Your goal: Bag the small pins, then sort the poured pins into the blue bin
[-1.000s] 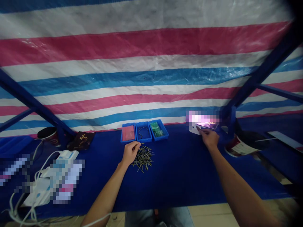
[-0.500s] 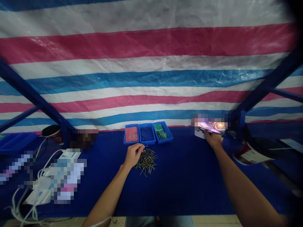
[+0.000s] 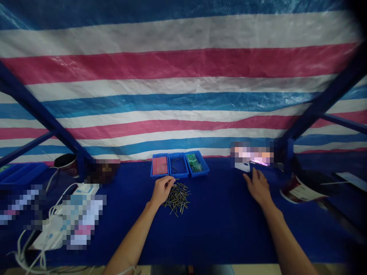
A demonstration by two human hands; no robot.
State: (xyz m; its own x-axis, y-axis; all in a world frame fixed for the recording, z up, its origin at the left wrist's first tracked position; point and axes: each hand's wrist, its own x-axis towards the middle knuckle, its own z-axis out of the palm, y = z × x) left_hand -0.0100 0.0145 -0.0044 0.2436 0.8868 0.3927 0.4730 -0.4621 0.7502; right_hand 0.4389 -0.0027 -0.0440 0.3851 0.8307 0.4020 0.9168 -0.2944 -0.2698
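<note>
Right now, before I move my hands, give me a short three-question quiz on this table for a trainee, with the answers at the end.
1. Multiple choice: which of the three blue trays holds the green circuit boards: A, left; B, middle; C, right?
2. True or false: the loose pile of metal pins lies inside a tray.
3. Short answer: which is nearer that pile, the left hand or the right hand?

Key: 1. C; 2. False; 3. The left hand.
</note>
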